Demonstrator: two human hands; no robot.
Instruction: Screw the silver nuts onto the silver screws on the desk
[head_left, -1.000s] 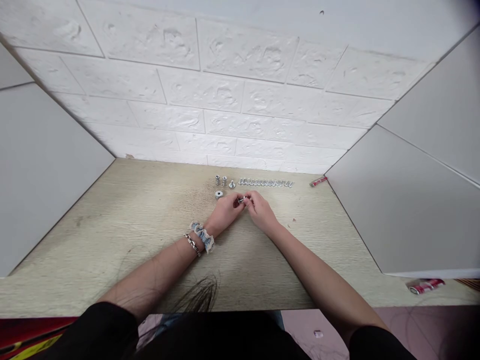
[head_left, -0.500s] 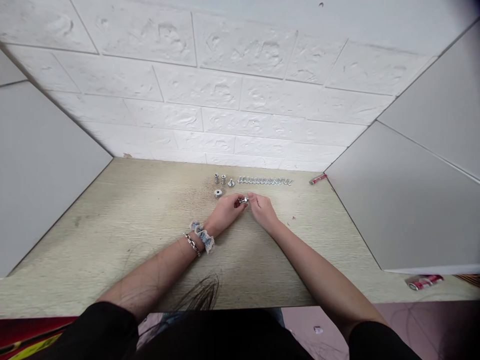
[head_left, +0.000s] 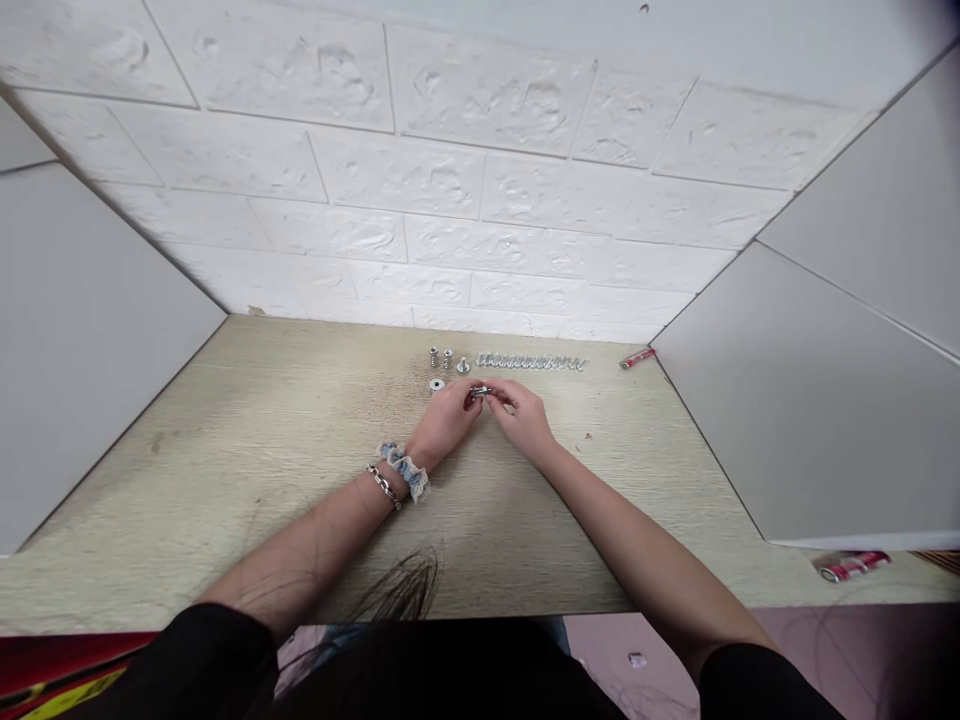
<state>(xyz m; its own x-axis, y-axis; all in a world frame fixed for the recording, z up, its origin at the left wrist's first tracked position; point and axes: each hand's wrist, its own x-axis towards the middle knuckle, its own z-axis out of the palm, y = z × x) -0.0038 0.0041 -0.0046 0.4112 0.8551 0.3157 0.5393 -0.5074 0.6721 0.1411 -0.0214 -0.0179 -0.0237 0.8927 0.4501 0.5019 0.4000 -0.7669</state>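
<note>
Silvery metal shows between the two hands: a small bolt-like piece point(head_left: 481, 392), lying sideways over the middle of the pale tabletop point(head_left: 285, 400). Left fingers point(head_left: 471, 384) are closed around one end, while the fingers point(head_left: 496, 386) of the right hand point(head_left: 525, 422) pinch the other, thumb and forefinger nearly together. Just beyond the left hand point(head_left: 444, 415) rests a round metal piece point(head_left: 436, 386). Farther back stand two metal cylinders point(head_left: 433, 357) and a flanged piece point(head_left: 463, 367), with a row of screws point(head_left: 531, 362) to their right, near the white brick-patterned wall point(head_left: 442, 180).
</note>
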